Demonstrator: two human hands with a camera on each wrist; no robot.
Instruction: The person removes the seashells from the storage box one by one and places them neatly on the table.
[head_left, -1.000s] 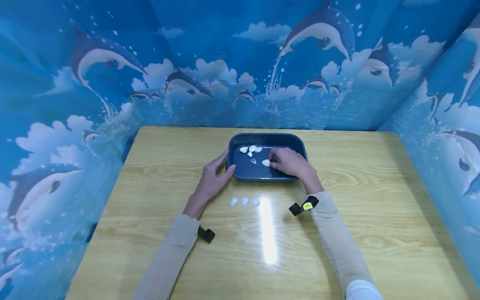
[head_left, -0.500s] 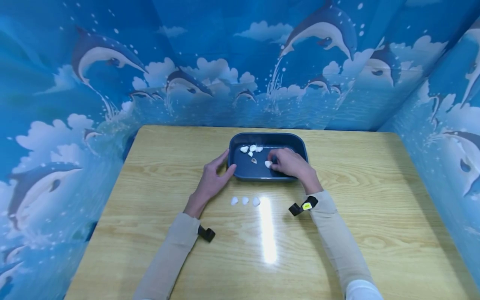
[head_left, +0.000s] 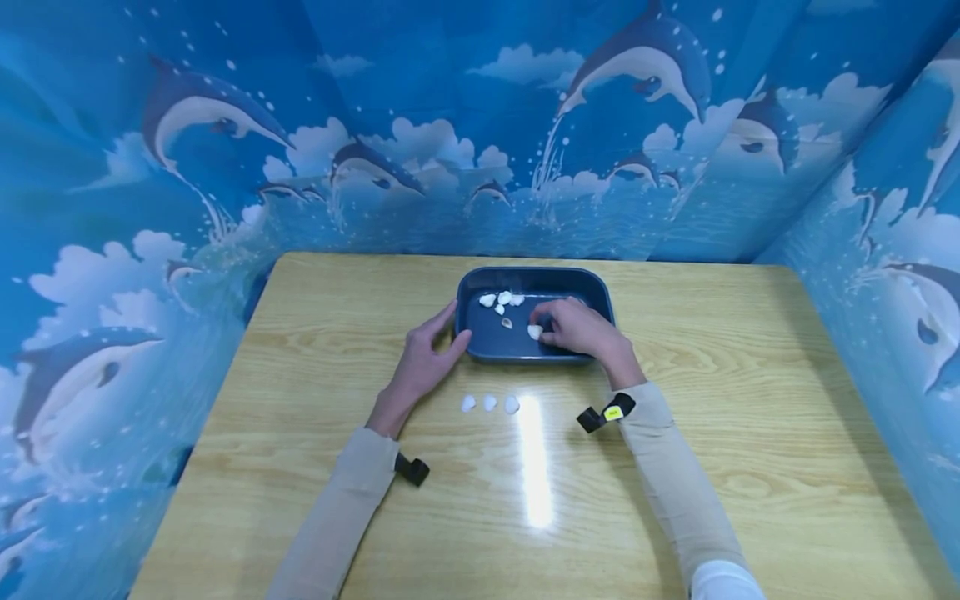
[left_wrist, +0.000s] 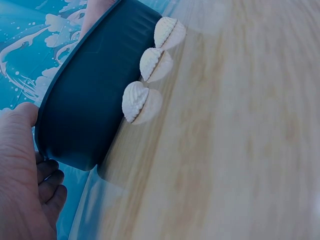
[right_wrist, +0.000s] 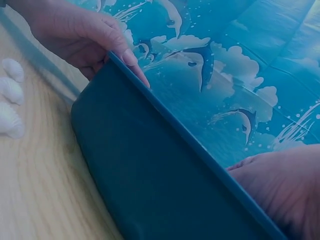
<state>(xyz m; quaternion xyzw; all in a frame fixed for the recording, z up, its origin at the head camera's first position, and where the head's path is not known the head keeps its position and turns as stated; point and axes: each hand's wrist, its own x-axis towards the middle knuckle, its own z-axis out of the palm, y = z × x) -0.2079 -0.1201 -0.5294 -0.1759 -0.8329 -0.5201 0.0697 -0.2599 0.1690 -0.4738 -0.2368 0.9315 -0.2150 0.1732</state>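
A dark blue rectangular dish point(head_left: 495, 346) stands on the table, several small seashells in its left half. My left hand point(head_left: 426, 358) holds the dish's left end; in the left wrist view its thumb point(left_wrist: 25, 114) lies at the rim and the other fingers are bent near the end wall. Inside the dish, my right hand point(head_left: 577, 327) pinches a white seashell point(head_left: 535, 332) between thumb and fingers, low over the bottom. The near wall hides that shell and the fingertips in the right wrist view. Three white seashells point(head_left: 490, 402) lie in a row in front of the dish.
A wooden table point(head_left: 337, 308) carries everything. Behind it and at the sides hangs a blue dolphin-print cloth point(head_left: 450, 125). Inside the dish, a cluster of white shells point(head_left: 504, 297) lies toward the back left, with a small brownish shell point(head_left: 507, 323) nearer the middle.
The shell in my right hand has shifted slightly toward the front of the dish and turned a little between the fingers. My left hand and the row of shells stay put.
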